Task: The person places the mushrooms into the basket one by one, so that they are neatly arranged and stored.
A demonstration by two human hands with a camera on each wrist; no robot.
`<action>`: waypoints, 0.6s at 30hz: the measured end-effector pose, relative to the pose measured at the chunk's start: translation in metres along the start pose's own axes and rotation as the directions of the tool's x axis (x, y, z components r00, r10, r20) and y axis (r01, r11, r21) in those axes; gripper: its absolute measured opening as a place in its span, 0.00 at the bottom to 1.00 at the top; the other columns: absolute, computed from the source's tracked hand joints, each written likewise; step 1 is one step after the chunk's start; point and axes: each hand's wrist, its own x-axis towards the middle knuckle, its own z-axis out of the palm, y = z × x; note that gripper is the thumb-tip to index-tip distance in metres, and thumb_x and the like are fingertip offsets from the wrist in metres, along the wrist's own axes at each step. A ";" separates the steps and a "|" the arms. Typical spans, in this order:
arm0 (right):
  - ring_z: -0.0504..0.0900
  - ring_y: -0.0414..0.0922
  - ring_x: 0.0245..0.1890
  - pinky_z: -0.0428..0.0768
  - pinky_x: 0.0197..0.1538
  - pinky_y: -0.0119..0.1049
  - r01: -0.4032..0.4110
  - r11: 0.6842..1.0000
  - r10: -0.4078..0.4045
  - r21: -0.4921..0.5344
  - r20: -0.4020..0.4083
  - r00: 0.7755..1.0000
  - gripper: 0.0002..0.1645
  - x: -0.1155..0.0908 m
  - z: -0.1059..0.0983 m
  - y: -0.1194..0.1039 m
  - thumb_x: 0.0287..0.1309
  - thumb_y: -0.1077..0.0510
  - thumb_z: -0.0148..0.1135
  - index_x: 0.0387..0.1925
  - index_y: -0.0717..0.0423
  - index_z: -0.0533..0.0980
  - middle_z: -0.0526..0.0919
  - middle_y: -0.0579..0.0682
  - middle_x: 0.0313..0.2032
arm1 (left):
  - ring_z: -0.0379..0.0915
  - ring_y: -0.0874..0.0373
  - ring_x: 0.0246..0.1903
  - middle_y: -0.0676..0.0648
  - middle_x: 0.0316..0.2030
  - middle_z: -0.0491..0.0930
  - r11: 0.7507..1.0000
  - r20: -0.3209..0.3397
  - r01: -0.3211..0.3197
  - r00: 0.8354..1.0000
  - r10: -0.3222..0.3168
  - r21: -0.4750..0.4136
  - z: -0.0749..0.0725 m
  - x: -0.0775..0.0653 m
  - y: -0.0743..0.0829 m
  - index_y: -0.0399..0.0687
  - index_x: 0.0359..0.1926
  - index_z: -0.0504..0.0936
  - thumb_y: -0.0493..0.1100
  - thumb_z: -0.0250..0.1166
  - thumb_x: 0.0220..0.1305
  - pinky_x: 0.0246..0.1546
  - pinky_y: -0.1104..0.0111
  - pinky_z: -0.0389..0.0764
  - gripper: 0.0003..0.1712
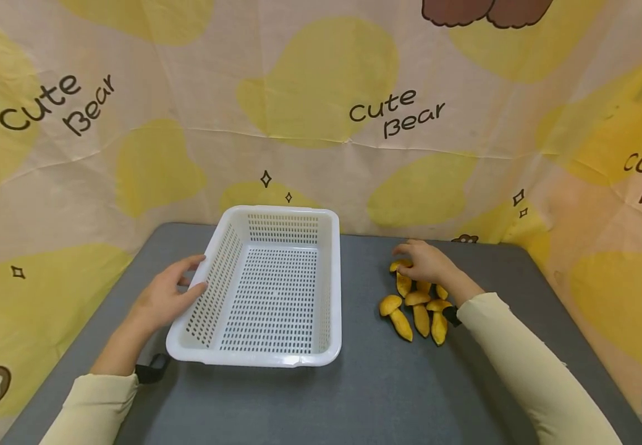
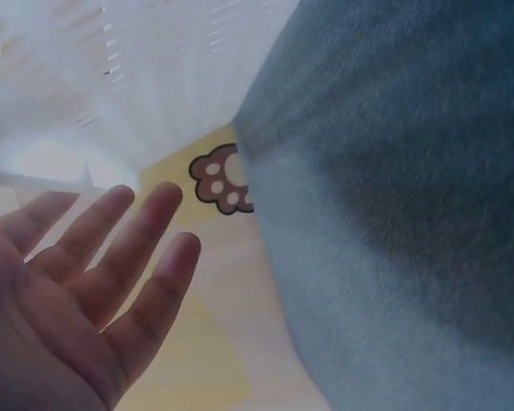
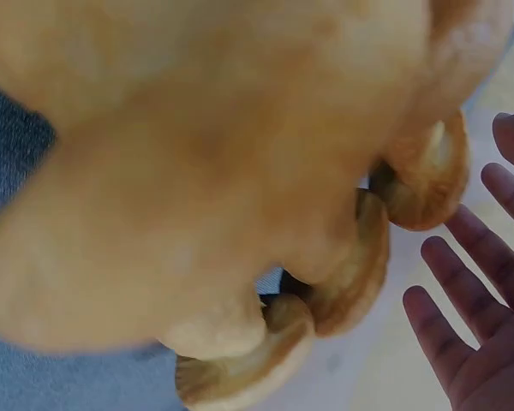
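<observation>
A white perforated plastic basket sits on the grey tabletop. My left hand is at its left side, thumb and fingertips by the rim. In the left wrist view the fingers are spread and loosely bent, gripping nothing. My right hand is over the back of a group of yellow-brown mushrooms, nearest to the rear left mushroom. The right wrist view shows mushrooms large and blurred, with the right fingers extended beyond their caps. Whether the fingertips touch a mushroom cannot be made out.
The grey table runs under everything. Behind it and on both sides hangs a cream and yellow printed cloth that meets the table's edges. The basket stands left of the mushrooms, with a strip of tabletop between them.
</observation>
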 end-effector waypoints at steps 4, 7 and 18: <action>0.78 0.53 0.45 0.78 0.47 0.50 0.008 1.000 -0.008 0.003 0.018 1.000 0.21 0.003 0.005 0.004 0.59 0.54 0.62 0.54 0.56 0.77 0.78 0.58 0.51 | 0.77 0.41 0.46 0.33 0.62 0.68 0.999 -0.021 0.016 1.000 -0.017 -0.043 0.004 -0.001 -0.001 0.43 0.70 0.61 0.46 0.58 0.66 0.27 0.67 0.81 0.34; 0.78 0.50 0.40 0.78 0.45 0.49 0.004 1.000 -0.005 0.023 0.031 1.000 0.19 0.004 0.006 0.006 0.60 0.54 0.62 0.52 0.56 0.78 0.79 0.57 0.49 | 0.77 0.42 0.44 0.33 0.61 0.68 0.996 -0.031 0.024 0.999 -0.026 -0.081 0.007 -0.001 -0.002 0.43 0.70 0.61 0.42 0.58 0.65 0.25 0.67 0.82 0.33; 0.79 0.50 0.43 0.79 0.47 0.48 0.015 0.997 -0.020 0.082 0.053 0.998 0.17 0.008 0.010 0.015 0.60 0.55 0.62 0.50 0.55 0.79 0.80 0.55 0.49 | 0.78 0.46 0.37 0.32 0.58 0.69 0.987 -0.067 -0.006 0.998 -0.004 -0.158 0.013 0.000 -0.007 0.40 0.69 0.63 0.37 0.58 0.63 0.22 0.70 0.82 0.33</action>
